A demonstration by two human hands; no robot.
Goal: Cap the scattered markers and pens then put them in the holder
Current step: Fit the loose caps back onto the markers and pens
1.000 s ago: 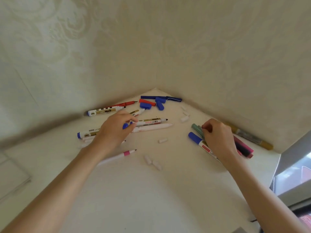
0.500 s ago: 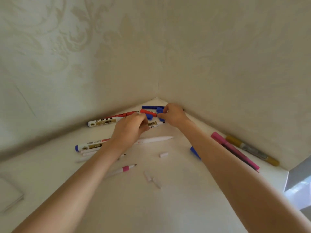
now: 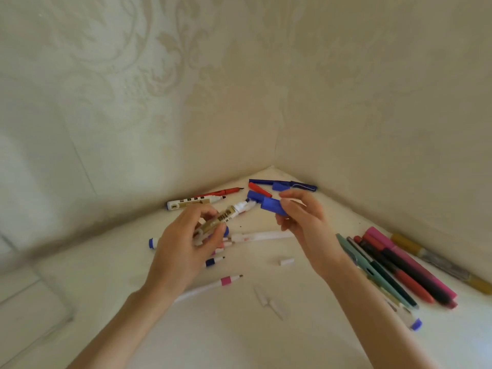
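Note:
My left hand (image 3: 186, 243) grips a white marker with a gold label (image 3: 226, 215), lifted off the table with its uncapped tip pointing up and right. My right hand (image 3: 303, 217) pinches a blue cap (image 3: 270, 205) just right of that tip, a small gap between them. More pens lie on the cream table (image 3: 213, 328): a white marker with a dark tip (image 3: 194, 202), a red pen (image 3: 226, 191), a red cap (image 3: 259, 189), a blue pen (image 3: 287, 184) in the corner. No holder is visible.
A bundle of capped pens (image 3: 394, 267) in green, red, black and pink lies at the right beside a gold marker (image 3: 436, 262) along the wall. Small white caps (image 3: 286, 261) and a pink-banded white pen (image 3: 210, 286) are scattered in the middle. Walls close the corner behind.
Both hands came back from the corner and rose off the table. My left hand lifted the gold-label marker; my right hand picked up the blue cap and brought it near the tip.

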